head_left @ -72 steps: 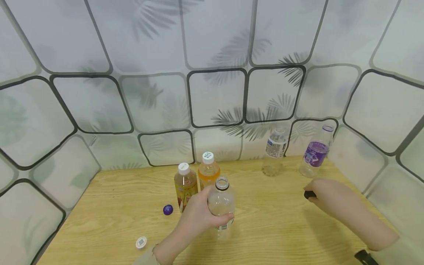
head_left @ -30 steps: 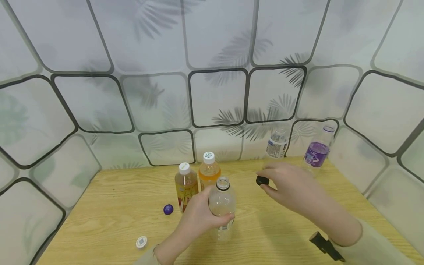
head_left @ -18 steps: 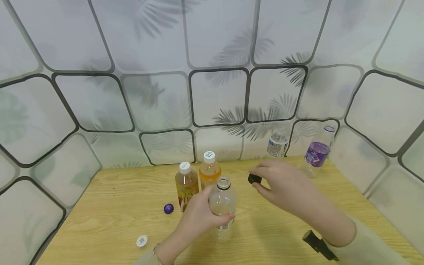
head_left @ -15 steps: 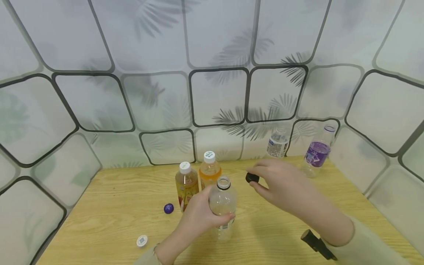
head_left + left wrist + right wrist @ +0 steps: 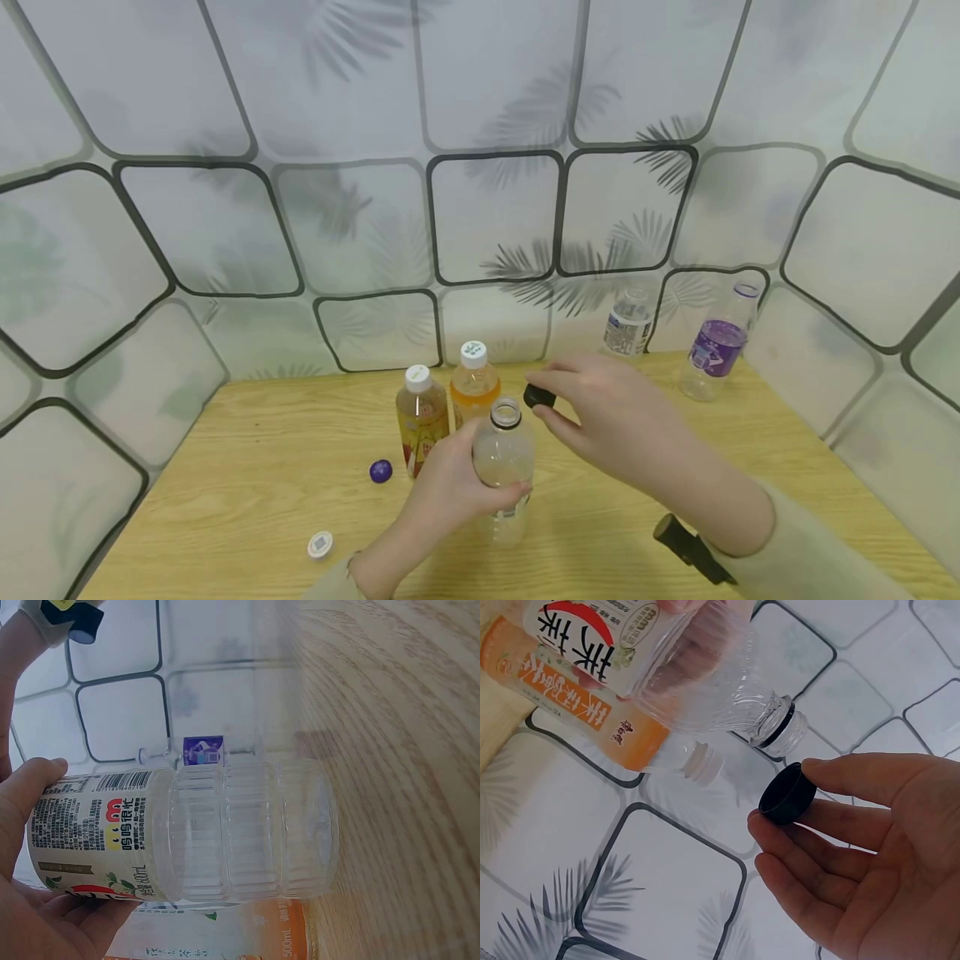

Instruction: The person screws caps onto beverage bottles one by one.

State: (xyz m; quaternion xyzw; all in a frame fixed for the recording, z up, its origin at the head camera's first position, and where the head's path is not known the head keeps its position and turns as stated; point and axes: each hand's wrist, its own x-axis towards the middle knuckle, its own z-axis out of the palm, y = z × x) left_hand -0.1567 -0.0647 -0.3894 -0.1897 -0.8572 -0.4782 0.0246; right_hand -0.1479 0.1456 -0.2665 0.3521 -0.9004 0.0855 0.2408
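Note:
My left hand point(image 5: 452, 483) grips a clear plastic bottle point(image 5: 504, 454) that stands upright on the wooden table, its mouth uncapped with a black ring round the neck. In the left wrist view the bottle's white label point(image 5: 94, 825) shows between thumb and fingers. My right hand point(image 5: 600, 408) pinches a black bottle cap point(image 5: 539, 396) between thumb and fingers, just right of the bottle's mouth. The right wrist view shows the cap point(image 5: 787, 795) tilted, its hollow side turned toward the open neck point(image 5: 784, 727), with a small gap between them.
Two white-capped drink bottles, one yellow-labelled point(image 5: 422, 421) and one orange point(image 5: 474, 387), stand behind my left hand. A purple cap point(image 5: 380, 471) and a white cap point(image 5: 320, 545) lie at left. Uncapped bottles, one clear point(image 5: 628, 323) and one purple-labelled point(image 5: 717, 346), stand at the back right.
My right hand has carried the black cap leftward from the right side of the table to beside the bottle's mouth. My left hand and its bottle have stayed in place.

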